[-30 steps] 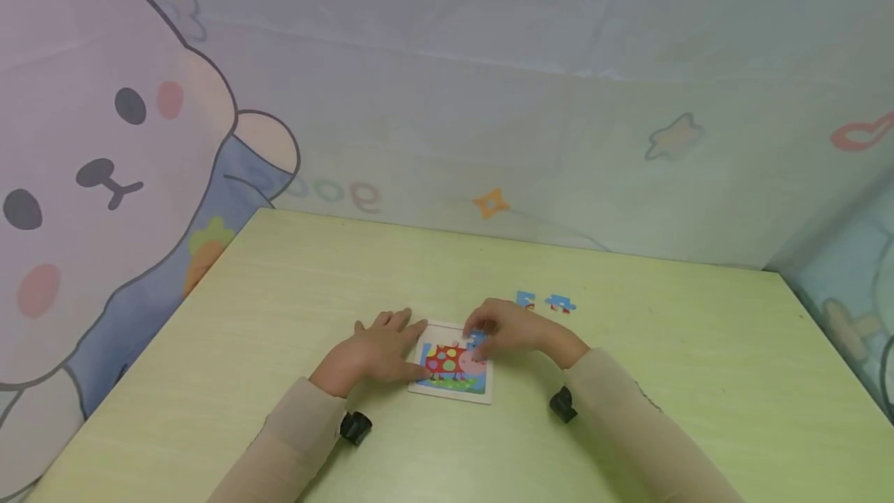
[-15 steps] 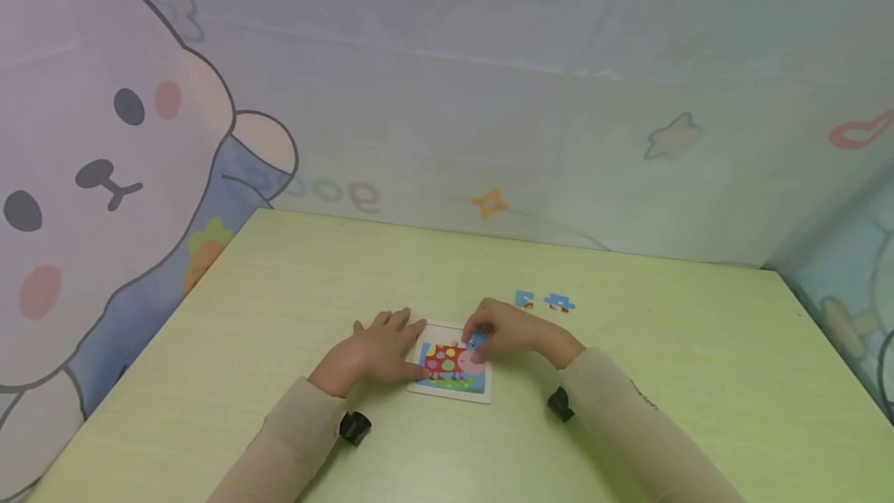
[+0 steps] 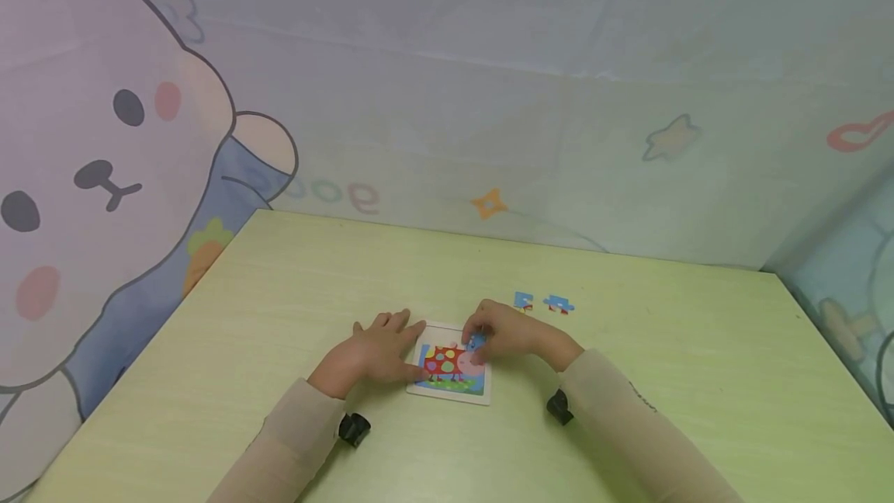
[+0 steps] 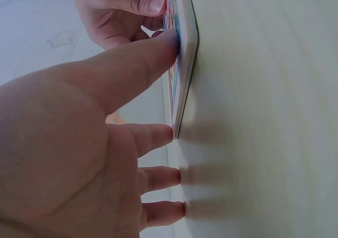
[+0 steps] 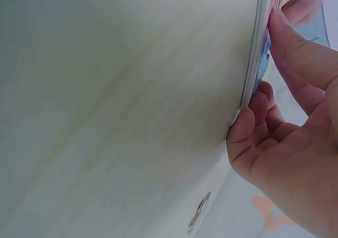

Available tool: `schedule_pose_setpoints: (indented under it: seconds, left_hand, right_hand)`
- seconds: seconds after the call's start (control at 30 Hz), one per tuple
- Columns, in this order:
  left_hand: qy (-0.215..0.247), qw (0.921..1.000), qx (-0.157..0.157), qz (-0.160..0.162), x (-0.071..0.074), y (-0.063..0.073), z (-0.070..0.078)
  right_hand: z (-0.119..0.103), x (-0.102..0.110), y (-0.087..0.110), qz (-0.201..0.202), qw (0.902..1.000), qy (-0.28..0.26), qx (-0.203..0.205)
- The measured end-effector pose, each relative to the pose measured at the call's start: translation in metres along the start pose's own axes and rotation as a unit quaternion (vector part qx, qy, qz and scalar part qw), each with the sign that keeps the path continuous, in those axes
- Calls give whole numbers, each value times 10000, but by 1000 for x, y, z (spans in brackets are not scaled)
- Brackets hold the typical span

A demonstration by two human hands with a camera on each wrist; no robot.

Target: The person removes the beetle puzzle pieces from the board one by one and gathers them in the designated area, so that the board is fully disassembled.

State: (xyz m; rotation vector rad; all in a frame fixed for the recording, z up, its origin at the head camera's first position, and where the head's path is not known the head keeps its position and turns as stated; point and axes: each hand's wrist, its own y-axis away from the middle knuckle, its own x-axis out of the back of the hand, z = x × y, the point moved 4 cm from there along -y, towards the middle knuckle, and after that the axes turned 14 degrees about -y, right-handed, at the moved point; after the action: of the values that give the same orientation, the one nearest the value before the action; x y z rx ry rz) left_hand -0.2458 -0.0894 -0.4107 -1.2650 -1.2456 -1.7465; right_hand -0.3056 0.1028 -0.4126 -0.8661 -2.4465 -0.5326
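Note:
A small square puzzle board with a pale rim lies on the table, showing a red spotted ladybug with a pink face. Its upper strip is bare pale backing. My left hand rests spread at the board's left side; in the left wrist view, the thumb presses on the picture and the other fingertips touch the rim and table. At the upper right corner my right hand pinches a blue puzzle piece, partly hidden by the fingers. In the right wrist view, its curled fingers meet the board's edge.
Two loose blue and red puzzle pieces, one just behind the right hand and another to its right, lie flat on the pale table. A printed cloth backdrop stands along the table's back edge.
The blue piece under my right fingers has turned and shifted slightly at the board's upper right corner. My left hand and the board have stayed put.

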Motion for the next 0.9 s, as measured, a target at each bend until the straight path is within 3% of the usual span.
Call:
schedule_pose_setpoints:
  seconds: [0.9]
  left_hand:
    - [53,10000,23,-11,-1,-2,0]
  right_hand:
    - [4,2,-2,175,9995,142,233]
